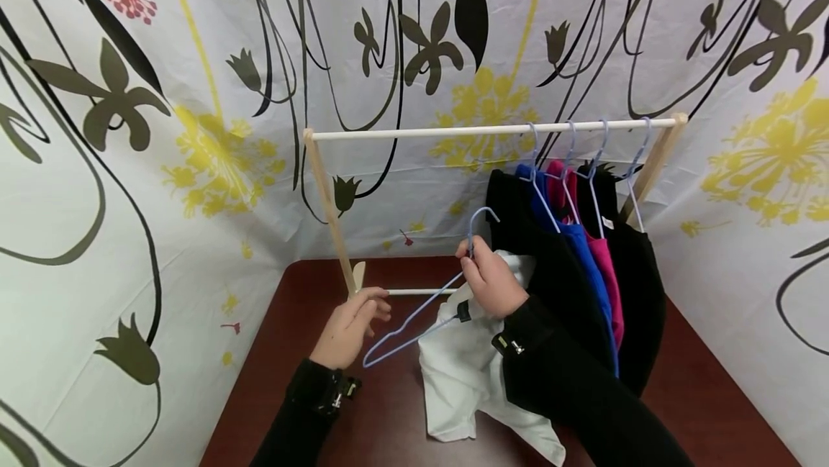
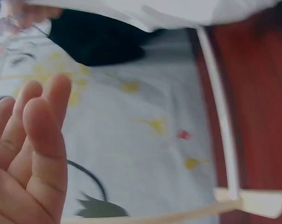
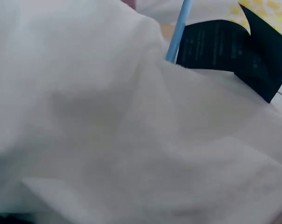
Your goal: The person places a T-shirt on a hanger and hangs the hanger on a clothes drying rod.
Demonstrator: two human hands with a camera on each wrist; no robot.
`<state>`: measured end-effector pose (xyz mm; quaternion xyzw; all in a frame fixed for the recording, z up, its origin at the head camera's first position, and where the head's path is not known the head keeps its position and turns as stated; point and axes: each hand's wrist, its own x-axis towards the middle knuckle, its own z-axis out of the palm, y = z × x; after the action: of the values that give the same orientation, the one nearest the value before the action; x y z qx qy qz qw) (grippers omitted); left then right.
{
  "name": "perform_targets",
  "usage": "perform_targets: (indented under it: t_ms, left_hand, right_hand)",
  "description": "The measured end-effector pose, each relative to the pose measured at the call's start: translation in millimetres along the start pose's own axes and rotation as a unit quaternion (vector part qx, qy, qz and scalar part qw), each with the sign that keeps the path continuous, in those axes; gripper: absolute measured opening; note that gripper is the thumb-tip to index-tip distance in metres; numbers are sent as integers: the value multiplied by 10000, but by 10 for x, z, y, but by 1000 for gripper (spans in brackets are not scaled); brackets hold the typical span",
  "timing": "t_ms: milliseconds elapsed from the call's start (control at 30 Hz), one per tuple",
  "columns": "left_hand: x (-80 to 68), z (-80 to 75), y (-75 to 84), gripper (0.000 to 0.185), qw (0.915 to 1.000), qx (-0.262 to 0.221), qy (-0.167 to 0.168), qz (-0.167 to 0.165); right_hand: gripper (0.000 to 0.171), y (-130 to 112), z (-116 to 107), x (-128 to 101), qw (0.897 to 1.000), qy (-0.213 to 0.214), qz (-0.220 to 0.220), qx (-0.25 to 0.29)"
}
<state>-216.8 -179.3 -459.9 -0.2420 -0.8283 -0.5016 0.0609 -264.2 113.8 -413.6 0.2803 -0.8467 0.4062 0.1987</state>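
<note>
My right hand [image 1: 495, 283] grips a light blue hanger [image 1: 403, 327] just below its hook. The hanger tilts, its bare left end pointing down to the left. A white garment [image 1: 453, 373] hangs from the hanger's right side, beneath my right hand; the hanger's right end is hidden. White cloth [image 3: 122, 116] fills most of the right wrist view, beside a black label [image 3: 215, 44] and a bit of blue hanger wire [image 3: 178, 32]. My left hand [image 1: 346, 323] is left of the hanger, fingers extended and holding nothing; the left wrist view shows these loosely straight fingers [image 2: 46, 135].
Behind stands a wooden rack with a white rod [image 1: 414, 133]. Black [image 1: 550, 273], blue [image 1: 586, 255] and pink [image 1: 607, 265] garments hang at its right on lilac hangers. The rack stands on a dark red table [image 1: 278, 352], with a flowered curtain [image 1: 401, 57] around it.
</note>
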Motion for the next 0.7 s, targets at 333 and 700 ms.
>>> perform_targets:
  t_ms: [333,700]
  left_hand:
    - [354,679,-148,33,9855,941,-887,1099]
    - [343,844,-198,37,9689,2284,-936,-188]
  right_hand:
    - [9,-46,-52,-8,9986,43,65,517]
    - [10,-45,-86,-60,9984,329,48,464]
